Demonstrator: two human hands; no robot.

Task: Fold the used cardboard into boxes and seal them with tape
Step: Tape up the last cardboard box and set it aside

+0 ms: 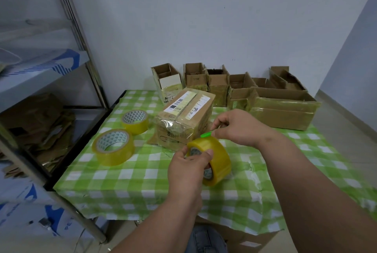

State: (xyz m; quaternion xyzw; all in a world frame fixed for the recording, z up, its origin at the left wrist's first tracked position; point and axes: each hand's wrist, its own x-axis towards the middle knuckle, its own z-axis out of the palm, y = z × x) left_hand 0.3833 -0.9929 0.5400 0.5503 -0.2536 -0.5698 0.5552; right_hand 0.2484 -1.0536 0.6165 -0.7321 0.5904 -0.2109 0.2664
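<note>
- Left hand [188, 164]: fingers and thumb curled round the tape roll [215, 161], thumb hooked over the near rim of the core; the roll stands on edge, tilted, apparently just above the green checked tablecloth [126, 179].
- Right hand [236, 125]: thumb and forefinger pinched together on a small green tool [206, 134], whose tip sits at the top of the held roll, on the outer tape layer. Remaining fingers loosely curled.
- Sealed cardboard box [184, 119]: directly behind the held roll, just beyond both hands. Flaps closed, clear tape along the top seam and wrinkled down the near face; white barcode labels on top.
- Two spare tape rolls, both left of the sealed box: nearer one [113, 146] lying tilted with its core facing up; farther one [135, 121] behind it, close to the box's left side. The two are apart from each other.
- Row of open boxes [216, 83]: behind the sealed box, along the wall, flaps up; the row is crowded, the boxes close beside one another.
- Large open box [283, 110]: behind and right of the sealed box, at the row's right end, its sides wrapped in yellowish tape.
- Metal shelf unit [81, 34]: well left of the sealed box; flattened cardboard [38, 128] stacked on its lower level.
- Whether the held roll touches the cloth: cannot tell.
</note>
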